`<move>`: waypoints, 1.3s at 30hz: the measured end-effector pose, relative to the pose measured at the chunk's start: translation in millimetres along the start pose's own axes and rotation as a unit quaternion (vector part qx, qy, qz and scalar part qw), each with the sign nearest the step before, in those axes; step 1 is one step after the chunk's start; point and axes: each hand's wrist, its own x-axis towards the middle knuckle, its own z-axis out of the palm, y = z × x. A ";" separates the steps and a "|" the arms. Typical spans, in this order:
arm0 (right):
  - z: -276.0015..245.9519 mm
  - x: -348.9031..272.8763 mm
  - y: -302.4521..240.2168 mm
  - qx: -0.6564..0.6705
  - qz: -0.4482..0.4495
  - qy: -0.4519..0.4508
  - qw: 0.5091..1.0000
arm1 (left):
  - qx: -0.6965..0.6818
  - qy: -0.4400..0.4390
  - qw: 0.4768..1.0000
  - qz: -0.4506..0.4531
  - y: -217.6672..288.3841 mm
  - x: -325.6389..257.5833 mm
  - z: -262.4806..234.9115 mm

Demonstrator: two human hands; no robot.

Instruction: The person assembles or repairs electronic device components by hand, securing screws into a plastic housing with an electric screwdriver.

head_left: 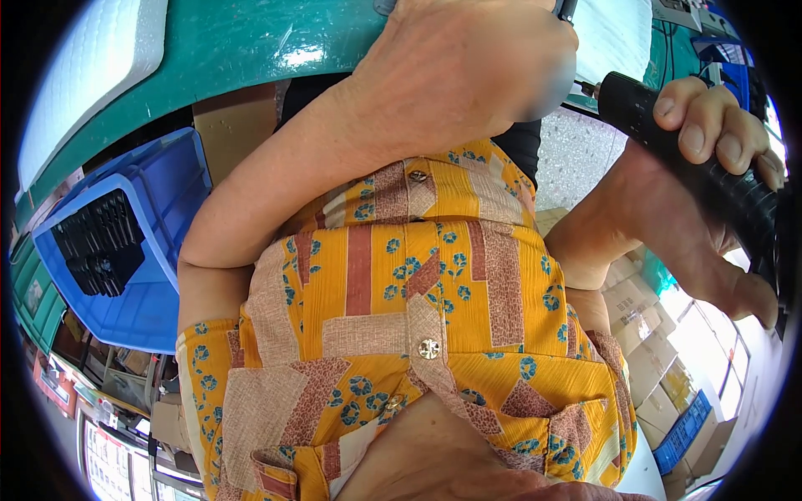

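Observation:
My right hand (pixel 710 167) is wrapped round a black cylindrical power screwdriver (pixel 635 104), whose short metal bit points left toward my other hand. My left hand (pixel 468 71) is closed, its back toward me and part of it blurred. A dark narrow piece (pixel 567 10) shows at the far edge of that hand; most of it is hidden, so I cannot tell its kind. The screwdriver's bit sits close beside the left hand, and contact with the dark piece cannot be made out.
A green worktable (pixel 251 42) crosses the top, with a white foam sheet (pixel 109 83) at its left and another white sheet (pixel 614 37) at its right. Below its left edge, a blue crate (pixel 159 292) holds several black parts (pixel 100 242). Cardboard boxes (pixel 635 309) stand at the right.

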 end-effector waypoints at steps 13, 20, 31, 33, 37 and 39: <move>-2.9 -2.2 -10.3 0.011 0.005 0.018 1.000 | -0.006 0.016 1.000 0.010 2.0 1.3 -4.3; -7.2 -5.4 -6.7 0.006 0.004 0.037 0.999 | 0.005 0.016 1.000 0.021 2.6 1.7 -2.2; -7.3 -5.4 -7.8 0.002 0.011 0.069 0.998 | 0.022 0.016 0.999 0.019 2.4 3.2 0.8; -4.0 -4.8 -4.6 0.002 0.012 0.074 0.997 | 0.027 0.015 0.999 0.019 2.1 2.9 1.4; -6.2 -5.5 -11.4 0.000 0.013 0.085 0.996 | 0.038 0.019 0.999 0.020 1.6 2.4 2.5; -3.2 -5.8 -9.9 -0.001 0.013 0.090 0.996 | 0.042 0.021 0.999 0.022 1.8 2.7 2.4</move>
